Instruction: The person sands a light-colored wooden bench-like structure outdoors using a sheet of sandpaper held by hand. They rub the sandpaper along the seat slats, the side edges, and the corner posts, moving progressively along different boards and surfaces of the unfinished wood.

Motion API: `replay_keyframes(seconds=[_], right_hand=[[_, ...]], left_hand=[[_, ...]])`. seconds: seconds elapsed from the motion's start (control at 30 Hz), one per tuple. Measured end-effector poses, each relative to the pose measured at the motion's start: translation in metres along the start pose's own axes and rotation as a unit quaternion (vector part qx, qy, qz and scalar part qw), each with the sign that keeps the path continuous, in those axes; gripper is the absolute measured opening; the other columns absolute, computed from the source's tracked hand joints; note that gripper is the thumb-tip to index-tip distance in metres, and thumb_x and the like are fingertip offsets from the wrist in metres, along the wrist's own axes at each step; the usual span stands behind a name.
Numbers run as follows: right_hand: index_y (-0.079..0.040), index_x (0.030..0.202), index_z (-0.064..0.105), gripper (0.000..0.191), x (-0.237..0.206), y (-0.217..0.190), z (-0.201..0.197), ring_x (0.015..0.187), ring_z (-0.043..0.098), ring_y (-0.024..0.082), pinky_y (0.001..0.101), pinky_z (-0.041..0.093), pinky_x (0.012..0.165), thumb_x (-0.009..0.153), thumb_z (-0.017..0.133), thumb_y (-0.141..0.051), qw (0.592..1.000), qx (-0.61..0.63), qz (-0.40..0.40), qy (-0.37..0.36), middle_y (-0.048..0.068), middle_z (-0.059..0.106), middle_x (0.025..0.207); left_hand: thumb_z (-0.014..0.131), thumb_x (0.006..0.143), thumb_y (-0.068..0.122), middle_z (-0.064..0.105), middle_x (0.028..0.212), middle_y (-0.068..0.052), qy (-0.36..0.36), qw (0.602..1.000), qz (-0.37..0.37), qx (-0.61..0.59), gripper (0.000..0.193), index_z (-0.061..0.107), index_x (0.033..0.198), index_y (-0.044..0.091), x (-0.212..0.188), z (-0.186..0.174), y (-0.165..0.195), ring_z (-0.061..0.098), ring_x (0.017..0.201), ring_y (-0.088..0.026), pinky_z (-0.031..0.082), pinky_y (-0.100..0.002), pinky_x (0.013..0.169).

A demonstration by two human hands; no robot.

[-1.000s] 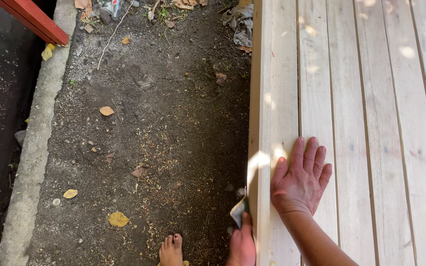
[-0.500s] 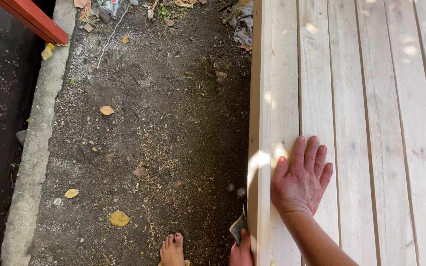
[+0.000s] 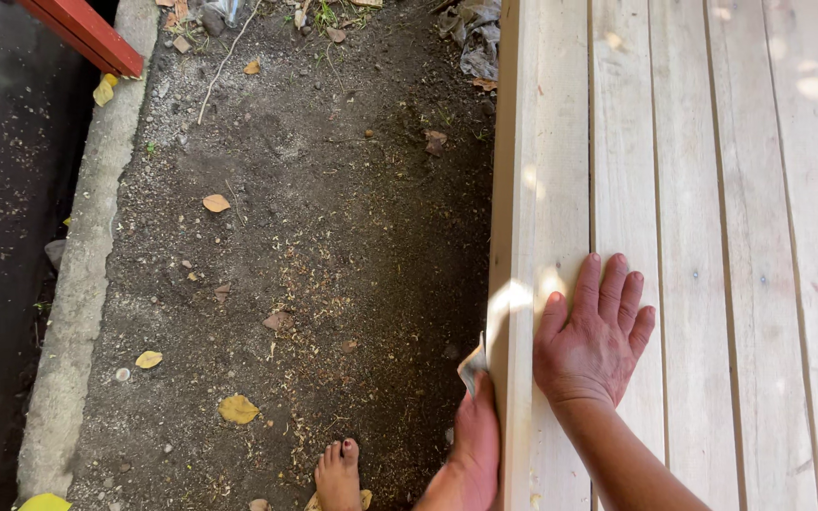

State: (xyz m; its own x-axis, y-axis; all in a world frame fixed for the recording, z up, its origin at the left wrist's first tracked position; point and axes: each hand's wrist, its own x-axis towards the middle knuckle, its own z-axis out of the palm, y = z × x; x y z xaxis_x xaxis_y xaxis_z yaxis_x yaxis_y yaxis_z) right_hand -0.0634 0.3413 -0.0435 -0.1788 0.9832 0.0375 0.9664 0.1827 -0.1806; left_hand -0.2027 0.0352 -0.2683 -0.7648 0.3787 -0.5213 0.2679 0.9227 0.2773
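Note:
My right hand lies flat, fingers spread, on top of the pale wooden planks of a deck, close to its left edge. My left hand is pressed against the vertical side board of the deck, gripping a small folded piece of sandpaper against that face. Only the tip of the paper shows above my fingers. A bare foot stands on the dirt just left of my left hand.
Dark soil with dry leaves and wood dust runs alongside the deck. A concrete curb borders it on the left, with a red beam at the top left. Debris lies at the far end.
My left hand with the sandpaper slid down along the side board, then back up a little. My right hand stayed flat on the planks.

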Motion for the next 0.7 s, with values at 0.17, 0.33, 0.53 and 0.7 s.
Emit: replay_keyframes(seconds=[0.17, 0.33, 0.53, 0.7], right_hand=[[-0.011, 0.163, 0.026, 0.071, 0.000, 0.001, 0.001, 0.158, 0.008, 0.034, 0.0510, 0.001, 0.124, 0.101, 0.032, -0.046, 1.000, 0.005, -0.001, -0.003, 0.015, 0.018, 0.171], [-0.011, 0.162, 0.027, 0.071, 0.002, 0.001, 0.000, 0.158, 0.008, 0.034, 0.0509, 0.001, 0.124, 0.101, 0.031, -0.046, 1.000, -0.004, 0.001, -0.006, 0.015, 0.018, 0.171], [-0.012, 0.163, 0.027, 0.071, 0.000, 0.001, -0.001, 0.158, 0.008, 0.033, 0.0510, 0.001, 0.125, 0.101, 0.031, -0.047, 1.000, 0.002, 0.001, -0.007, 0.014, 0.018, 0.171], [-0.010, 0.163, 0.027, 0.072, 0.000, 0.002, 0.002, 0.158, 0.009, 0.035, 0.0520, 0.001, 0.124, 0.101, 0.032, -0.047, 1.000, 0.002, -0.009, 0.004, 0.016, 0.018, 0.171]], left_hand=[[0.010, 0.101, 0.068, 0.056, 0.144, -0.013, -0.054, 0.998, -0.007, -0.008, 0.084, 0.055, 0.139, 0.007, 0.001, -0.004, 0.000, 0.049, 0.138, -0.033, 0.030, -0.049, 0.121], [0.003, 0.099, 0.064, 0.055, 0.145, -0.010, -0.055, 0.993, 0.061, 0.085, 0.082, 0.052, 0.136, 0.010, 0.000, -0.012, 0.002, 0.048, 0.139, -0.030, 0.033, -0.046, 0.118], [-0.001, 0.096, 0.070, 0.056, 0.142, -0.013, -0.067, 0.998, 0.017, 0.007, 0.092, 0.055, 0.134, 0.008, -0.001, -0.019, 0.003, 0.047, 0.138, -0.031, 0.028, -0.048, 0.121], [0.001, 0.093, 0.076, 0.059, 0.139, -0.014, -0.049, 0.998, -0.002, -0.034, 0.100, 0.058, 0.134, 0.005, -0.003, -0.028, 0.007, 0.050, 0.133, -0.033, 0.030, -0.047, 0.117]])
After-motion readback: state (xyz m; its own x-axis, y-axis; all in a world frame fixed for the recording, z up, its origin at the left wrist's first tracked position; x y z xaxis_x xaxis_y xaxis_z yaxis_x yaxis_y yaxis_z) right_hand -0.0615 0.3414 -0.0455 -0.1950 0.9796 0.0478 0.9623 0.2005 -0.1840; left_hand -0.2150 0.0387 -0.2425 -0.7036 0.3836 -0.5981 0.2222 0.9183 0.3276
